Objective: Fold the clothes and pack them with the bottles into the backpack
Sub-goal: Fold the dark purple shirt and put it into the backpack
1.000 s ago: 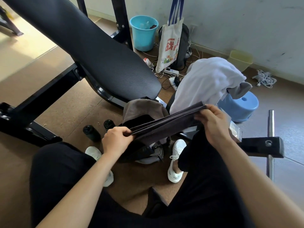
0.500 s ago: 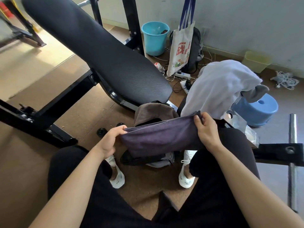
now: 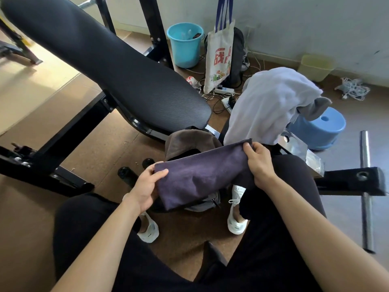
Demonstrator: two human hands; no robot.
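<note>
So, left side: the left hand (image 3: 145,186) grips the near end of the purple cloth (image 3: 200,175), thumb on top and fingers tucked under.
Right side: the right hand (image 3: 260,163) pinches the far top corner of the same cloth, fingers curled over the edge.
Both hands: apart, one at each end, with the cloth stretched between them.
Cloth: folded into a long flat strip, held up in the air, tilted so the 2 o'clock end is higher.
Bag: the backpack (image 3: 185,142) sits on the floor under the cloth, between the left shoe (image 3: 149,231) and the right shoe (image 3: 236,222). Its brown flap peeks out at 12 o'clock of the cloth.
Drinks: the first black bottle (image 3: 124,172) and the second black bottle (image 3: 148,163) stand on the floor at 9 o'clock of the cloth, just beside the left hand.
More clothes: the white top (image 3: 267,106) lies in a heap at 1 o'clock, and the grey garment (image 3: 315,108) hangs off its 3 o'clock side.
Around the room: the bench pad (image 3: 105,66) slopes in from 10 o'clock. The blue stool (image 3: 324,127) sits at 2 o'clock. The blue bucket (image 3: 185,45) and the tote bag (image 3: 220,60) are by the wall at 12 o'clock.
</note>
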